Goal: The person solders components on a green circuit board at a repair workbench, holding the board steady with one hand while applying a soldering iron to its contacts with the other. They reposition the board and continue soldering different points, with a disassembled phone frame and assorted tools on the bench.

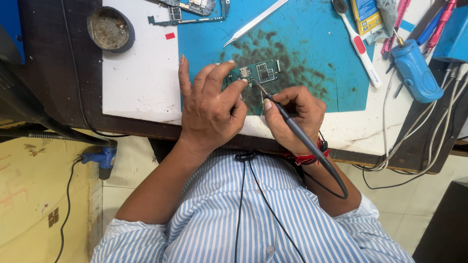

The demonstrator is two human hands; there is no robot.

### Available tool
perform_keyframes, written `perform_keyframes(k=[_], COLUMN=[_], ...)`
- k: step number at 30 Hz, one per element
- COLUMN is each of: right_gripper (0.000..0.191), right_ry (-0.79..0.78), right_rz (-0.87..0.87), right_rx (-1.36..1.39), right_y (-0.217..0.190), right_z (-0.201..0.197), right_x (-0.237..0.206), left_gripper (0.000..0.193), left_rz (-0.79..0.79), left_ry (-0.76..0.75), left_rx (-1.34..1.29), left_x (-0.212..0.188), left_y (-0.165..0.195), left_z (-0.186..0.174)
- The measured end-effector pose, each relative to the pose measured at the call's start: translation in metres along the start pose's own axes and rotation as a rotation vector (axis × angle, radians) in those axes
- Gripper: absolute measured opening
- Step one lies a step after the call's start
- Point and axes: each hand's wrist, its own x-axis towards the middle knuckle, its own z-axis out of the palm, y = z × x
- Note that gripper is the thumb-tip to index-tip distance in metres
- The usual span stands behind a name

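Observation:
A small green circuit board [260, 72] lies on a blue work mat [302, 44] stained with dark marks. My left hand [210, 104] rests on the mat beside the board, its fingertips pressing the board's left edge. My right hand [292, 117] grips a black soldering iron [297, 132] like a pen, its thin tip touching the board's lower left corner. The iron's black cable loops down past my right wrist, which wears a red thread band.
A round tin [110, 29] sits at the back left. Metal tweezers [253, 22] and phone parts [187, 9] lie at the top. A white toothbrush [360, 46], a blue handheld tool [414, 70] and several cables [429, 131] crowd the right side.

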Motion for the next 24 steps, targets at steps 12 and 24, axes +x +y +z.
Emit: perform_keyframes(k=[12, 24], right_gripper=[0.015, 0.016], right_ry=[-0.027, -0.025], right_rz=[-0.009, -0.029], right_rx=[0.008, -0.026], right_y=[-0.0012, -0.0025], right_z=[-0.0003, 0.0002], right_x=[0.0018, 0.0034], left_gripper=[0.022, 0.022], left_rz=[0.002, 0.001], left_ry=[0.007, 0.012], left_rx=[-0.002, 0.000], left_x=[-0.0006, 0.0000], left_y=[-0.0003, 0.0003], left_z=[0.0006, -0.0001])
